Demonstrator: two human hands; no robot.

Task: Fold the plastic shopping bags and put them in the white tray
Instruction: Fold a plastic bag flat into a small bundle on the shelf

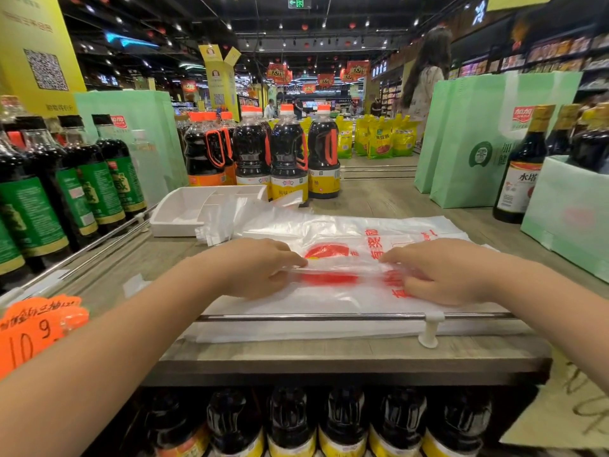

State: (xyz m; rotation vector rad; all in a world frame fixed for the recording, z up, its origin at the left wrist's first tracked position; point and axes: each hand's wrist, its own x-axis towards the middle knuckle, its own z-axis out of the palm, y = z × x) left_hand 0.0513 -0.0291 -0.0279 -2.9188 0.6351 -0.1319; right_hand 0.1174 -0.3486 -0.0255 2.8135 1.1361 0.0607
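Note:
A white plastic shopping bag (333, 301) with red print lies flat on the wooden shelf top, its near edge under a metal rail. My left hand (253, 268) and my right hand (438, 272) both pinch a raised fold of the bag between fingers and thumb, one at each side of the red logo. More crumpled clear bags (250, 216) lie behind it. The white tray (179, 212) sits at the back left, partly covered by those bags.
Dark sauce bottles (286, 153) stand behind the tray and along the left side (66, 186). Green paper bags (474, 140) and a green box with bottles (566, 212) stand at the right. A metal rail (329, 316) runs along the shelf's front edge. A person stands far back right.

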